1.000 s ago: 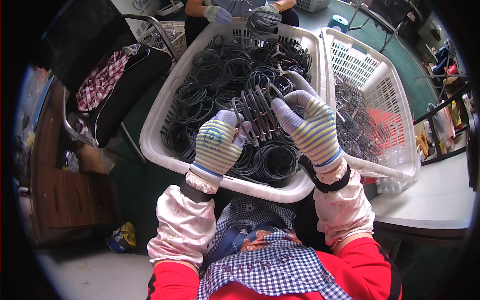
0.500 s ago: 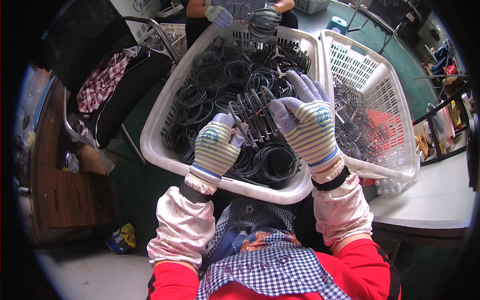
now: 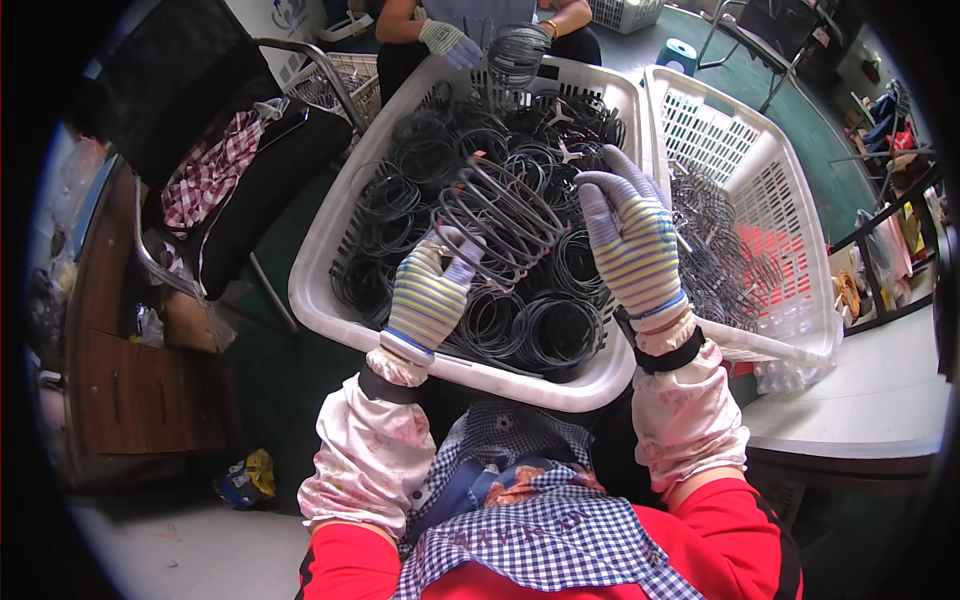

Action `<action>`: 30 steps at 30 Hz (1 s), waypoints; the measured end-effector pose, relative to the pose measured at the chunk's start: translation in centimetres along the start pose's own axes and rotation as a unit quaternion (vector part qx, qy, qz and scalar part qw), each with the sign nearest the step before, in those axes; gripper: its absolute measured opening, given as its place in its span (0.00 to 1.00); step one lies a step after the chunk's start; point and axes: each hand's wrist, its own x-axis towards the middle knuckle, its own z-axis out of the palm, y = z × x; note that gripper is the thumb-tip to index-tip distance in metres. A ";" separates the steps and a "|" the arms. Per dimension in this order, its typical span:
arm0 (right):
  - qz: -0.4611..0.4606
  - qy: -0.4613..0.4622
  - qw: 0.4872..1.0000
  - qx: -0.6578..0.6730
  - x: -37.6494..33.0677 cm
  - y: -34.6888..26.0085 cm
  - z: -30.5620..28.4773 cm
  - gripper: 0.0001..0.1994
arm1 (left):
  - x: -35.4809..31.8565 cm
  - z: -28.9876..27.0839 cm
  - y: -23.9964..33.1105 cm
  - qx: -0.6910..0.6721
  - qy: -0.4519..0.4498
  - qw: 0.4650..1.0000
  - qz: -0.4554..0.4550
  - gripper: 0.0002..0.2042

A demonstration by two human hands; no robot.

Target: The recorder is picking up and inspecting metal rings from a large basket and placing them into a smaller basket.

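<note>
Over the middle of the frame, both gloved hands hold a stack of black wire rings above a white plastic basket full of more rings. At centre left, the left hand has its fingers closed around the stack's lower end. At centre right, the right hand rests its fingers spread and open against the stack's right side. A second white basket sits at upper right on a pale bench. At the top edge, another person's gloved hand holds a ring bundle
</note>
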 end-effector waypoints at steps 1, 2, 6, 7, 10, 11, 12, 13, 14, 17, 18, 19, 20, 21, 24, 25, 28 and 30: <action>0.000 0.001 1.000 -0.014 -0.1 0.3 0.0 0.09 | 0.1 -0.6 -0.4 -0.102 -0.003 0.992 -0.078 0.07; 0.000 0.003 1.000 -0.013 -0.2 0.2 0.1 0.09 | 0.1 -1.1 -0.7 -0.202 -0.007 0.967 -0.155 0.06; 0.020 -0.039 0.999 0.024 -0.9 0.6 1.0 0.10 | 0.5 -1.7 -0.3 -0.396 -0.005 0.894 -0.211 0.08; 0.077 -0.107 0.988 0.079 -1.1 0.0 1.0 0.11 | 0.3 -1.9 -0.7 -0.448 -0.015 0.868 -0.214 0.10; 0.173 -0.318 0.918 0.159 -1.8 -1.5 1.1 0.14 | 0.7 -1.6 -1.0 -0.551 -0.039 0.801 -0.232 0.12; 0.162 -0.341 0.910 0.170 -2.1 -1.9 1.7 0.15 | 0.8 -1.6 -1.2 -0.576 -0.054 0.784 -0.225 0.15; 0.152 -0.363 0.901 0.180 -2.7 -2.0 2.4 0.16 | 0.8 -1.3 -1.3 -0.576 -0.057 0.784 -0.226 0.15; 0.168 -0.378 0.884 0.218 -3.2 -2.3 3.1 0.18 | 0.9 -0.9 -1.4 -0.596 -0.043 0.770 -0.224 0.15; 0.173 -0.387 0.869 0.254 -3.5 -2.7 3.5 0.19 | 0.9 -0.5 -1.3 -0.615 -0.030 0.756 -0.221 0.16; 0.144 -0.374 0.885 0.237 -4.1 -3.6 4.3 0.19 | 0.0 0.3 -0.9 -0.552 -0.037 0.817 -0.165 0.17; 0.139 -0.381 0.883 0.236 -4.2 -3.4 4.3 0.20 | 0.3 0.5 -1.0 -0.502 -0.049 0.856 -0.116 0.17; 0.153 -0.383 0.881 0.232 -4.5 -3.4 4.3 0.20 | -0.1 0.6 -0.9 -0.549 -0.049 0.813 -0.189 0.19; 0.169 -0.384 0.878 0.229 -4.4 -3.4 4.5 0.20 | 0.2 0.6 -1.4 -0.563 -0.049 0.795 -0.220 0.20; 0.167 -0.375 0.880 0.237 -4.3 -3.6 4.7 0.19 | 0.1 0.4 -1.4 -0.532 -0.070 0.822 -0.190 0.20; 0.174 -0.361 0.885 0.236 -4.4 -3.9 4.1 0.18 | -0.1 1.2 -1.0 -0.515 -0.070 0.839 -0.162 0.21; 0.161 -0.347 0.896 0.227 -4.2 -4.0 3.8 0.17 | -0.2 1.5 -0.6 -0.532 -0.047 0.830 -0.164 0.22; 0.214 -0.295 0.888 0.280 -3.5 -2.7 2.5 0.16 | 0.0 2.7 1.2 -0.502 -0.050 0.849 -0.155 0.21; 0.220 -0.214 0.912 0.271 -2.3 -0.7 1.3 0.11 | 0.1 3.1 1.8 -0.446 -0.019 0.876 -0.185 0.23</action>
